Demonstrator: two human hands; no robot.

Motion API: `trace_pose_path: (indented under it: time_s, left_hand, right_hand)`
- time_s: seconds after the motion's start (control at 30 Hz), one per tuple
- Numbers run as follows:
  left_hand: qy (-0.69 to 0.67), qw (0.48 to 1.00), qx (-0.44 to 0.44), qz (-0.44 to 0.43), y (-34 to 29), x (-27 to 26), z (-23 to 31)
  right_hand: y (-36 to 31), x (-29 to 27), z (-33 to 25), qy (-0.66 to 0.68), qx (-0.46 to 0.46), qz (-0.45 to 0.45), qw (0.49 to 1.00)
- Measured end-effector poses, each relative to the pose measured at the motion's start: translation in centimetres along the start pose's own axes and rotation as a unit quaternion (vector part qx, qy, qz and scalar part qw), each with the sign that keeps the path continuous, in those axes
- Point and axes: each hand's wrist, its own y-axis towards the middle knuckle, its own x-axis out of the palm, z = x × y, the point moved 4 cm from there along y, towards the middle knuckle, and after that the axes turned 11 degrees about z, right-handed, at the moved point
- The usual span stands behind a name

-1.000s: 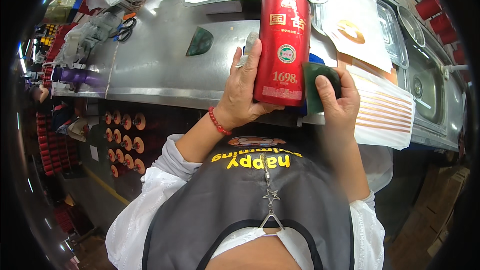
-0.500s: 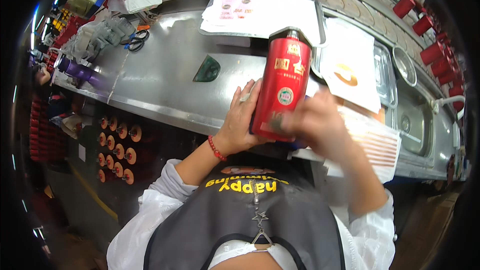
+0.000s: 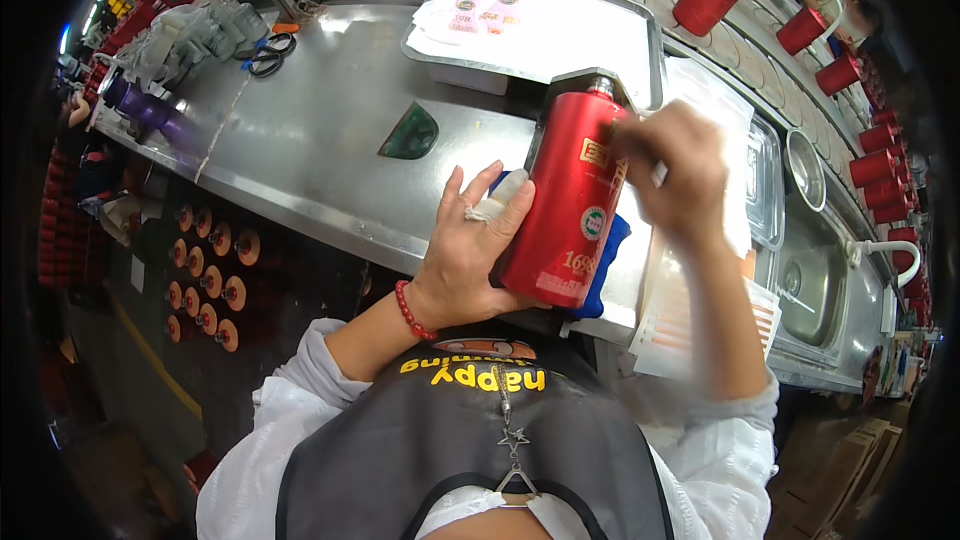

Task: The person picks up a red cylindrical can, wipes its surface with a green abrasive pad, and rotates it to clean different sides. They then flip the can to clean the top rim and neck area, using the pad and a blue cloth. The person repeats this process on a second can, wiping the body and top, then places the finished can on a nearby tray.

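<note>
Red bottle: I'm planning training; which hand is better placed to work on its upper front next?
Probably the right hand: it is at the upper right of the red bottle, though blur hides whether it touches. The left hand holds the bottle's lower left.

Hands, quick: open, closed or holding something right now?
Left hand: holding the red bottle.
Right hand: at the bottle's upper part, too blurred to tell its grip.

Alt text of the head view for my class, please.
A person's left hand braces a tilted red bottle at a steel counter; the blurred right hand is near its upper right side. A flat green piece lies nearby.
</note>
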Motion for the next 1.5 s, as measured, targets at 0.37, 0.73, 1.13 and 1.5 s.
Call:
trace_pose_path:
  time_s: [0.37,0.73,1.13,1.5]
  left_hand:
    - [-0.033,0.998,-0.058,-0.003,-1.0,0.8,-0.6]
    - [-0.036,0.999,-0.039,0.001,-1.6,1.6,-0.8]
    - [-0.069,0.997,-0.044,-0.009,-2.3,2.3,-1.5]
    - [0.039,0.999,0.029,0.018,-1.2,1.4,-0.7]
  right_hand:
    - [0.2,0.8,-7.3,0.211,-0.042,-0.175,0.961]
    - [-0.9,0.3,-8.9,0.200,-0.013,-0.110,0.973]
    - [-14.6,-0.2,-5.3,0.278,0.610,0.135,0.729]
    - [-5.6,-0.3,-13.5,0.097,0.090,-0.032,0.991]
